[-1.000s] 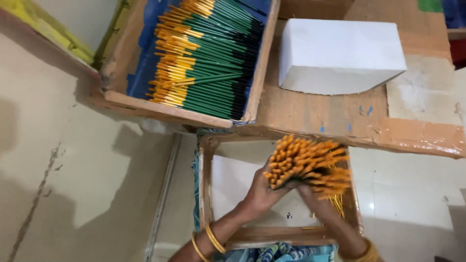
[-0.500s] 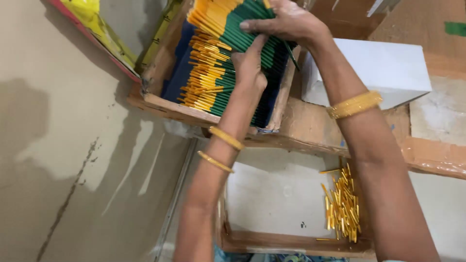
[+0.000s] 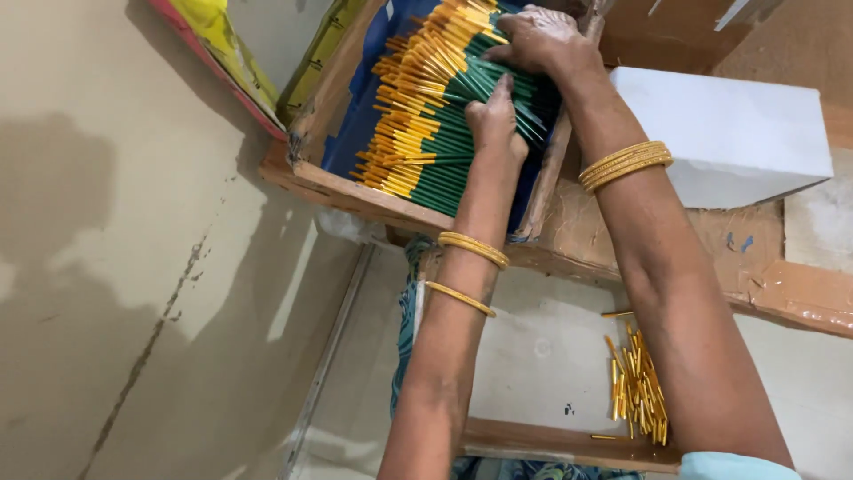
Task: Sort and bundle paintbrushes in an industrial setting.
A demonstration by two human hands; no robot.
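Observation:
A wooden tray [image 3: 338,191] at the top holds a dense stack of green sticks with gold-yellow tips [image 3: 426,116], lying on blue lining. My left hand [image 3: 493,120] rests palm down on the green shafts near the tray's right side, fingers together. My right hand [image 3: 538,40] presses on the far end of the same stack. Both wrists carry gold bangles. A lower wooden tray [image 3: 542,440] with a white bottom holds a small loose pile of gold caps [image 3: 635,391] beside my right forearm.
A white rectangular box [image 3: 729,133] sits on a brown cardboard surface [image 3: 764,267] to the right of the upper tray. Beige floor [image 3: 133,293] spreads on the left. A yellow and red packet [image 3: 227,44] lies at the top left.
A second ago both hands held a bundle of gold-tipped sticks over the lower tray. They have moved up to the upper tray and now rest on the stack there; the view shifted.

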